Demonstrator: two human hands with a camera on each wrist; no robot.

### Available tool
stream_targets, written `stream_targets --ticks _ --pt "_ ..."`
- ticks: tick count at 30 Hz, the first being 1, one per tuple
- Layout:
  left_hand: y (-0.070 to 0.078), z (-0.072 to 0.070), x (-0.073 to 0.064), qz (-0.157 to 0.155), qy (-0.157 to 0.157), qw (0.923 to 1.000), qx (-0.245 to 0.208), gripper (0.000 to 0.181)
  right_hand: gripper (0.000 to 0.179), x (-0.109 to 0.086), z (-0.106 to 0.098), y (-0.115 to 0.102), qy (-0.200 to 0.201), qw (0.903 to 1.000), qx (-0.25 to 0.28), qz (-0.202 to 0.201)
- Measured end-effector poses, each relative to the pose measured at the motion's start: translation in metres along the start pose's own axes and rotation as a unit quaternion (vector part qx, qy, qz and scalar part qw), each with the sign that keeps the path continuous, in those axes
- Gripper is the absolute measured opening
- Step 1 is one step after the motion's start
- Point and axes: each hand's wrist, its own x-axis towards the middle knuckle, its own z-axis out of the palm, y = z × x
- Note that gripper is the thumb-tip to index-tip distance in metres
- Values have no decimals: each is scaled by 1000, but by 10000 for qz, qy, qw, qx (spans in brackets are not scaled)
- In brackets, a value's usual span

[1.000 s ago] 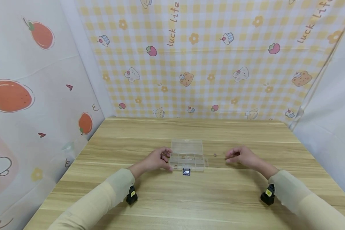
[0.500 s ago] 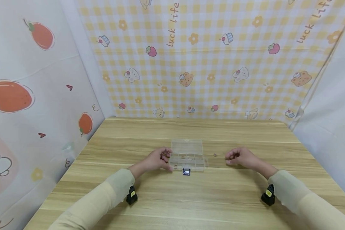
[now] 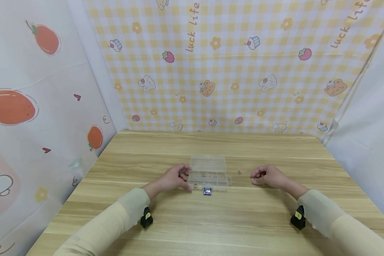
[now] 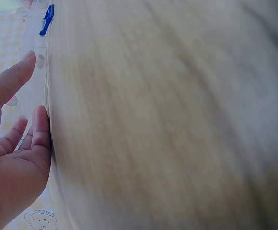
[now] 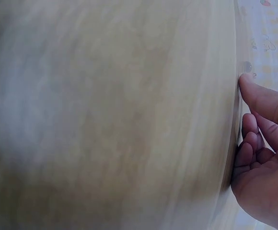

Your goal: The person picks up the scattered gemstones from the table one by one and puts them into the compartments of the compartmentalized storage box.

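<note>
A clear plastic compartment box point(image 3: 208, 180) lies on the table with its lid point(image 3: 208, 163) folded back. Its front carries a blue latch point(image 3: 207, 191), also seen in the left wrist view. A few small brownish pieces sit in the compartments. My left hand point(image 3: 174, 177) holds the box's left end, thumb at the front corner and fingers toward the hinge side. To the right of the box lies a small round brownish piece point(image 3: 239, 172). Beyond it my right hand point(image 3: 268, 175) rests low at the table, fingers loosely curled, with nothing visible between thumb and fingers.
The wood-grain table point(image 3: 230, 224) reaches back to a yellow checked cloth point(image 3: 230, 89). White cloth walls, the left one point(image 3: 67, 106) printed with fruit, close in both sides. A small clear tab point(image 3: 229, 180) shows at the box's right end.
My right hand has sunk a little toward me, its fingers drawn slightly closer together. Left hand, box and the small round piece stay in place.
</note>
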Motion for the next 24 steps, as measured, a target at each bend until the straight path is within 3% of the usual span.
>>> stream_targets --ticks 24 --pt "0 1 -1 84 -16 9999 -84 70 18 2 1 4 90 9994 -323 -45"
